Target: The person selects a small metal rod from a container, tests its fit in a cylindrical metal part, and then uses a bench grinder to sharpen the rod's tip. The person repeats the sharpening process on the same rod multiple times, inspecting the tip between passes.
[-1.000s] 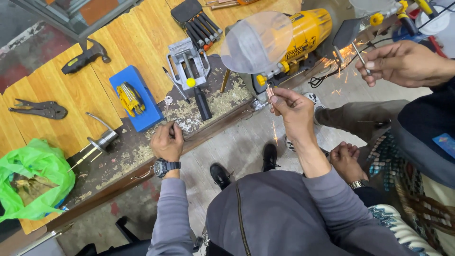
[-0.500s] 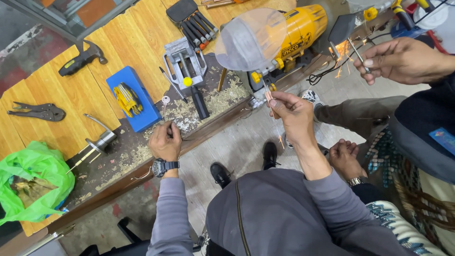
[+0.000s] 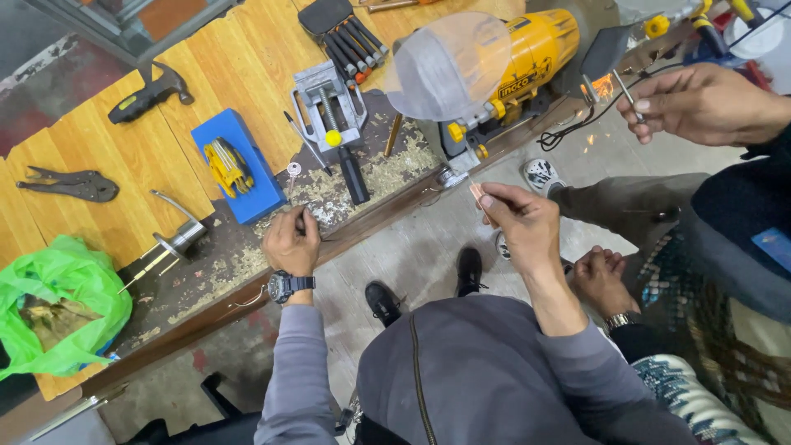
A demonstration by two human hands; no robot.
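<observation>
Left hand [image 3: 290,241] fisted on the workbench [image 3: 99,206] front edge, right hand [image 3: 519,221] pinching a small coppery piece [image 3: 475,192], yellow bench grinder [image 3: 527,53] beyond.

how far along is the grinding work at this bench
Some work looks done: shavings lie scattered on the bench by the small vise. In hand: the right hand pinches a small copper-coloured piece just short of the yellow bench grinder, while the left hand rests on the bench edge. Another person's hand holds a thin rod at the sparking wheel. The copper piece does not touch the grinder.
</observation>
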